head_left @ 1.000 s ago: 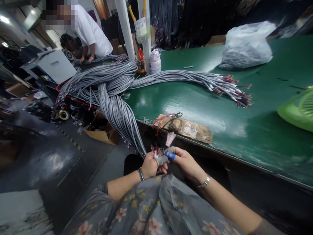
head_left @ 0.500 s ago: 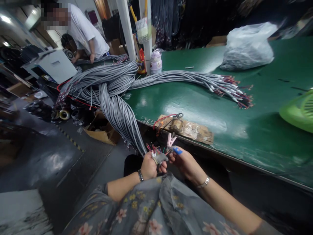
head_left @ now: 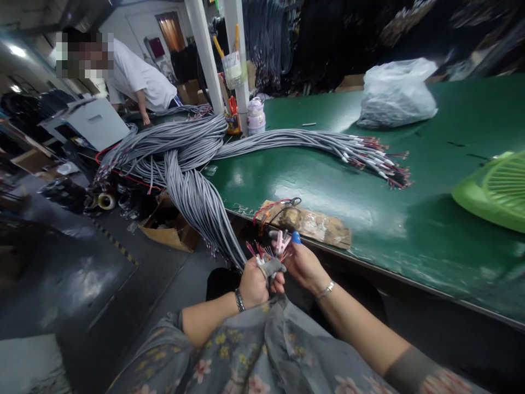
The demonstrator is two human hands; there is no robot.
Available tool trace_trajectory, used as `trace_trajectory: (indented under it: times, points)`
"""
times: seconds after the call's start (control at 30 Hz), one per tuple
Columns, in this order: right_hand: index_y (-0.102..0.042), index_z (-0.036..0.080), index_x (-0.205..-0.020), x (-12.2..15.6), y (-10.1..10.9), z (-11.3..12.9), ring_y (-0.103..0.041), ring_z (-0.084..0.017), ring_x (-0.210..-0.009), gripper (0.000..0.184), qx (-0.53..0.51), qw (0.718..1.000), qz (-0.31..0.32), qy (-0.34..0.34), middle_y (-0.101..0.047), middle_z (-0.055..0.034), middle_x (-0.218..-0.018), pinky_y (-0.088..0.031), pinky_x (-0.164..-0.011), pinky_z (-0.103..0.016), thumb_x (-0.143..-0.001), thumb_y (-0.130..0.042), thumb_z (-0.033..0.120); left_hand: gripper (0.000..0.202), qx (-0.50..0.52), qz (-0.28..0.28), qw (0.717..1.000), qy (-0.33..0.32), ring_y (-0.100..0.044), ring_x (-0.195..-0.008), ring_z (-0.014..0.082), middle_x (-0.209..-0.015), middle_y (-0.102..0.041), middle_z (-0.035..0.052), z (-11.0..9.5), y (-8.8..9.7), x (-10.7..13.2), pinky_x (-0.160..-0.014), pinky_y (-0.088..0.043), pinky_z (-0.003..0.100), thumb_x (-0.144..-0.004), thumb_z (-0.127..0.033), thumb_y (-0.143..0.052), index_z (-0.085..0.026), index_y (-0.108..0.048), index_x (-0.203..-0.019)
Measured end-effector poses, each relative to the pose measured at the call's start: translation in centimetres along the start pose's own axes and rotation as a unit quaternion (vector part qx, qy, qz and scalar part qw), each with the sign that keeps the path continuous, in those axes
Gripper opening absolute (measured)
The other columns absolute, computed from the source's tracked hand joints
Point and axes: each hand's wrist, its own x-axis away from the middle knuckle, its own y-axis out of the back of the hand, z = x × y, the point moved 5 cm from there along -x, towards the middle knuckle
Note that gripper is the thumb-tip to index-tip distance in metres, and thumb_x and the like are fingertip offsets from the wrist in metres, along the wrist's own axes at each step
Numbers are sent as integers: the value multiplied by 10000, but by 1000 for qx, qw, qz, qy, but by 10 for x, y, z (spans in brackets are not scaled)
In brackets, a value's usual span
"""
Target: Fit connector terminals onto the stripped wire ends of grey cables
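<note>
My left hand (head_left: 256, 282) is closed around the ends of a bundle of grey cables (head_left: 200, 200), which hangs from the bench edge. A grey covering wraps its thumb. Thin coloured wires (head_left: 262, 251) fan out of the cable ends above that hand. Close beside it on the right is my right hand (head_left: 303, 265), its fingers bent toward the wires and a blue cover on one fingertip. A small pink clip (head_left: 282, 242) stands at the fingers of this hand; whether they pinch it or only wires is hard to make out.
On the green bench (head_left: 262, 175) more grey cables (head_left: 287, 138) end in stripped wires. A taped cardboard strip (head_left: 324, 230) lies at the front edge. Farther off are a plastic bag (head_left: 397, 96), a green basket (head_left: 500, 189) and a purple bottle (head_left: 256, 116). A co-worker (head_left: 141, 76) leans over the far left.
My right hand has shifted slightly, and its blue-covered finger now points up beside the pink clip. My left hand keeps its hold on the cables. The whole view has tilted a little.
</note>
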Motion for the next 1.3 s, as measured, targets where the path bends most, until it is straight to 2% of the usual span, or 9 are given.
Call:
trace_trajectory:
  times: [0.13, 0.27, 0.43, 0.67, 0.83, 0.93, 1.03, 1.2, 1.3]
  points:
    - [-664, 194, -938, -1, -1, -5, -600, -203, -557, 530, 9, 1000, 14, -19, -666, -44, -636, -472, -551, -331, -722, -568, 668, 443, -3, 3, 1000, 0, -405, -294, 68, -400, -494, -31, 3, 0, -3, -337, -238, 185, -499, -539, -709, -161, -510, -616]
    - [-656, 187, -848, -4, -3, -5, -598, -194, -545, 505, -15, 999, 16, -30, -663, -43, -639, -481, -539, -322, -688, -611, 664, 445, -14, 8, 1000, 1, -414, -302, 72, -411, -505, -26, 4, 1, -4, -346, -251, 188, -516, -551, -694, -159, -516, -629]
    - [-636, 210, -697, -8, -2, -9, -566, -164, -521, 399, -66, 997, -23, -44, -627, -3, -587, -485, -542, -299, -649, -694, 602, 443, -34, 14, 999, 8, -440, -312, 81, -404, -492, -24, 4, 1, -4, -340, -242, 188, -509, -539, -709, -156, -515, -617]
    - [-641, 222, -731, -1, -3, -9, -568, -168, -566, 427, -95, 994, -9, -56, -661, -25, -680, -474, -558, -298, -706, -604, 647, 461, -29, 22, 999, 15, -461, -312, 83, -415, -509, -28, 6, 5, 2, -335, -280, 186, -499, -545, -725, -152, -533, -647]
    - [-657, 214, -767, 5, -5, -3, -527, -133, -540, 284, -72, 996, 7, -50, -647, -2, -671, -440, -544, -266, -728, -675, 494, 444, -16, 37, 999, 15, -470, -322, 84, -444, -551, -5, 7, 7, 6, -334, -301, 192, -504, -531, -731, -149, -545, -633]
    - [-665, 207, -800, 7, -7, 2, -525, -139, -539, 278, -51, 998, -1, -22, -623, 6, -629, -445, -549, -271, -720, -692, 472, 453, 9, 20, 1000, 11, -457, -312, 83, -430, -540, -6, 6, 6, 4, -325, -287, 187, -480, -530, -741, -149, -536, -614]
    - [-647, 215, -903, 11, -14, 4, -527, -157, -488, 376, -44, 998, 39, -34, -612, 9, -603, -454, -530, -307, -752, -614, 557, 449, 23, 4, 1000, 0, -439, -308, 76, -420, -523, -12, 4, 4, 0, -327, -279, 186, -490, -530, -733, -151, -530, -620]
    - [-609, 238, -987, 16, -26, -6, -522, -181, -382, 529, -48, 979, 147, -133, -567, 36, -501, -467, -494, -362, -745, -494, 694, 421, 19, -12, 1000, 2, -425, -304, 72, -406, -490, -30, 5, 3, -5, -327, -250, 186, -509, -515, -706, -156, -524, -629]
    - [-616, 244, -958, 14, -26, -9, -506, -172, -360, 527, -56, 978, 153, -131, -562, 41, -496, -472, -485, -369, -742, -482, 706, 423, 12, -24, 1000, 7, -428, -310, 71, -423, -503, -26, 8, 6, -7, -329, -243, 186, -500, -512, -709, -157, -522, -634]
